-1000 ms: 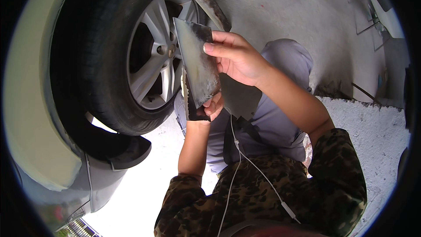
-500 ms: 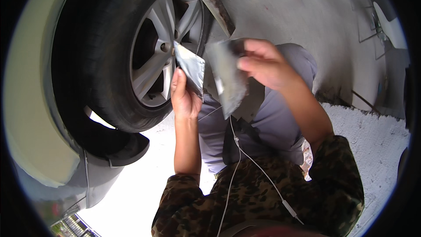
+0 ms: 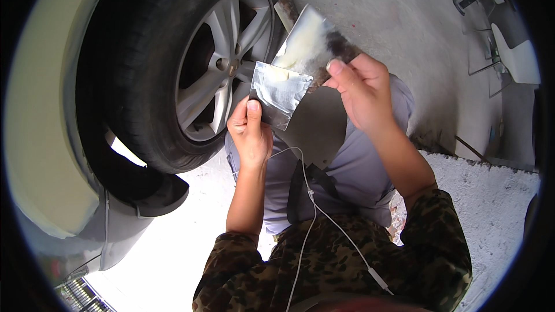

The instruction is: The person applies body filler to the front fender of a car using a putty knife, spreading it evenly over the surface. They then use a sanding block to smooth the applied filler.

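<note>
My left hand grips a thin, square putty spreader by its lower edge, thumb on top. Whitish putty is smeared over its upper half. In my right hand a larger flat putty plate is pinched at its dark, stained right end between thumb and fingers. Cream-coloured paste covers much of this plate. The spreader's upper edge overlaps the plate's lower part; whether they touch I cannot tell. Both are held over my knees, in front of the car wheel.
To the left curves the car's fender, with a broad cream-coloured patch around the wheel arch. A white earphone cable hangs over my camouflage shirt. At the far right stands a white chair. A thin rod lies by the rough white ground.
The putty plate in my right hand has moved up and left and tilted, now behind the spreader. My left hand has turned the spreader's putty-covered face into view. Both grips hold.
</note>
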The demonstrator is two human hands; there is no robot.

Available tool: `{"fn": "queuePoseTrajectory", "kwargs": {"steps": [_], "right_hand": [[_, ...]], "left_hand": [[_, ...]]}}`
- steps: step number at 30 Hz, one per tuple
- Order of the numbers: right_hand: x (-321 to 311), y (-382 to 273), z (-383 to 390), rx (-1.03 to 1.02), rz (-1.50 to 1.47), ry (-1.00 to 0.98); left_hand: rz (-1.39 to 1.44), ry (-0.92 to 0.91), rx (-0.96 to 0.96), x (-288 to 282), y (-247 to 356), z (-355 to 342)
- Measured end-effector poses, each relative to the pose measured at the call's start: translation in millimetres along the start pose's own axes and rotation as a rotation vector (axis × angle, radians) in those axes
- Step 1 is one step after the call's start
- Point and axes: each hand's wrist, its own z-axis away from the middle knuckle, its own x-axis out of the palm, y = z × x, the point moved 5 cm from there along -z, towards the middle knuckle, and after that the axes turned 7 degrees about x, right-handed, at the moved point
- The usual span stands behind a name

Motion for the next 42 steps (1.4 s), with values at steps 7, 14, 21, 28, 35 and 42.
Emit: {"fn": "queuePoseTrajectory", "kwargs": {"steps": [7,14,21,28,35,42], "right_hand": [[-1,-13,9,-0.298,0.788,-0.098],[-68,-24,1,-0.091,1.070,0.181],[-107,-9,4,0.025,0.106,0.366],[-111,-7,19,0.056,-0.124,0.409],[-127,16,26,0.154,-0.130,0.507],[-175,2,22,0.105,-0.223,0.466]], "left_hand": [[-0.123,-0.006,0.086,-9,8,-2],[-0.052,-0.055,0.099,-8,9,-7],[0.031,-0.071,-0.029,32,-15,-38],[-0.099,-0.028,-0.109,69,-32,-47],[-0.015,-0.168,-0.137,117,-52,-49],[-0.255,-0.427,-0.257,196,-95,-59]]}}
